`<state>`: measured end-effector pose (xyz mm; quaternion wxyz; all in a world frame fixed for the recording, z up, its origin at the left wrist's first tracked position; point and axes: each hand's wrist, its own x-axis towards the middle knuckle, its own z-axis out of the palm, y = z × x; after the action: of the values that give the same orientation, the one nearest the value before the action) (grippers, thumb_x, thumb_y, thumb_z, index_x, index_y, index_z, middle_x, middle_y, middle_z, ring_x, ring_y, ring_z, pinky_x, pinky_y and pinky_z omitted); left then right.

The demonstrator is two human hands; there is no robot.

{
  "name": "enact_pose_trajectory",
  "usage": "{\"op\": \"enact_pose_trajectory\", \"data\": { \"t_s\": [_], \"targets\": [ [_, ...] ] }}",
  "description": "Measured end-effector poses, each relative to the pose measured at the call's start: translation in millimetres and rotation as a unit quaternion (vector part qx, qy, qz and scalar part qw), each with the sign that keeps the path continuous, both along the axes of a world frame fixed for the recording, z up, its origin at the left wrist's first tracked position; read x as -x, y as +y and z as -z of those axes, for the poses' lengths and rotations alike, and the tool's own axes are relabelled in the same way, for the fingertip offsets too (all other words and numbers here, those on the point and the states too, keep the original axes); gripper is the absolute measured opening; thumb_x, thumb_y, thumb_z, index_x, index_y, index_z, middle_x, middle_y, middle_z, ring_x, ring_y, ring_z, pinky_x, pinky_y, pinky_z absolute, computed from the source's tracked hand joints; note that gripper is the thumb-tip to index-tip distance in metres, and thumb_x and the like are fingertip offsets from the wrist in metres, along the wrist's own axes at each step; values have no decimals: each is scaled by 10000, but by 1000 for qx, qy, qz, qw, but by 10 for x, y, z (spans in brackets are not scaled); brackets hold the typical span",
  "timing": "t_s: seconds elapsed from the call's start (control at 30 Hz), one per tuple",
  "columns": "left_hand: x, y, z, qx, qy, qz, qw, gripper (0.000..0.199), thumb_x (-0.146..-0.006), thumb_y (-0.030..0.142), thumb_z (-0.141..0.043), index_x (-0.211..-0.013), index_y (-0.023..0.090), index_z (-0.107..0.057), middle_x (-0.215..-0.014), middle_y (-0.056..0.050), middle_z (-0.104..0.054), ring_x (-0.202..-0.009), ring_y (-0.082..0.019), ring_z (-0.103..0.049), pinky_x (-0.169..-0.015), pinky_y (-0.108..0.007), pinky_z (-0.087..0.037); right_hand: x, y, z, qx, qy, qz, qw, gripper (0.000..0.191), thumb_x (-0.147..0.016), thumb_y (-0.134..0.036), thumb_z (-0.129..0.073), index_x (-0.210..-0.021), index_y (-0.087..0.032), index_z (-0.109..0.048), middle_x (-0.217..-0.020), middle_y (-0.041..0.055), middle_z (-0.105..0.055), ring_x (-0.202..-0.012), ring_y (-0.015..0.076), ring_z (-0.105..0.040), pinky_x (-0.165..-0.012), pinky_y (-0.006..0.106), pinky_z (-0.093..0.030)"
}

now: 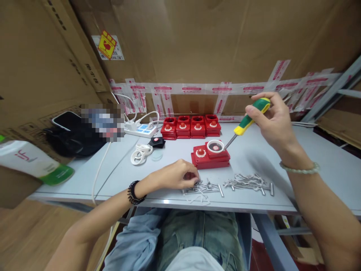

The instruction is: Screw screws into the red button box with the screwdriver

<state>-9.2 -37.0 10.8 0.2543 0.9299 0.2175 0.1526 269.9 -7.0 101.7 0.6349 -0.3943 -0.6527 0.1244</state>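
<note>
My right hand [272,116] is closed round the green and yellow handle of a screwdriver [248,117], raised above the table. The screwdriver's shaft slants down to the left, its tip at the edge of a white ring [216,146] with a dark centre. That ring sits on a red box [211,162], which also carries a small red knob [200,152]. In front of the box, my left hand [182,175] has its fingers pinched together at a pile of small metal pins [203,187]. Whatever lies between those fingertips is hidden.
A heap of metal rods with white cords [248,181] lies at the right. Several red boxes [183,130] line the back, beside a white power strip [143,130]. White rings [138,155] and a black square part [157,142] lie left. A white-green bottle [36,162] stands far left.
</note>
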Motion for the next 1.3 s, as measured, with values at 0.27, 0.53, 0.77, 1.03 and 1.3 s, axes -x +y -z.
{"op": "enact_pose_trajectory", "data": {
  "t_s": [0.27,0.53,0.77,1.03,1.3],
  "targets": [
    [-32,118,-49,-151,-124,-139,971,272,-886,314,-600,-1108,160,-569,-1102,-106,-614,-1054,-226,-570,-957,-394,-471,-117,44,106,15,9,42,999,280,-740,-349,-729,-861,-242,-501,-677,-42,-539,-504,116,-529,-474,285,-424],
    [-205,304,24,-71,-41,-167,983,768,-805,542,-675,-1415,208,-350,-1437,-178,-478,-1285,-358,-495,-1052,-566,-393,-113,-31,348,233,-379,-118,887,829,-550,-520,-827,-1290,-244,-578,-1300,81,-628,-1204,317,-576,-1045,455,-441],
    [-209,316,41,-46,-50,-164,984,784,-797,537,-693,-1416,224,-328,-1409,-165,-509,-1264,-344,-522,-1054,-557,-393,-63,9,438,271,-376,-130,877,774,-558,-505,-816,-1239,-192,-622,-1229,88,-669,-1078,297,-636,-956,424,-500],
    [259,74,-223,-67,-9,-160,985,300,-915,383,-546,-1158,206,-525,-1193,-94,-575,-1100,-236,-570,-971,-401,-469,-78,3,412,276,-352,-107,888,719,-579,-535,-801,-1184,-183,-634,-1146,80,-694,-998,281,-646,-874,403,-506],
    [475,-189,-193,77,96,-83,989,179,-834,238,-635,-1003,189,-669,-1007,-46,-677,-875,-165,-635,-790,-259,-490,-124,21,396,266,-336,-111,897,636,-597,-533,-803,-1142,-258,-628,-1091,27,-697,-965,270,-646,-825,397,-506]
  ]
}}
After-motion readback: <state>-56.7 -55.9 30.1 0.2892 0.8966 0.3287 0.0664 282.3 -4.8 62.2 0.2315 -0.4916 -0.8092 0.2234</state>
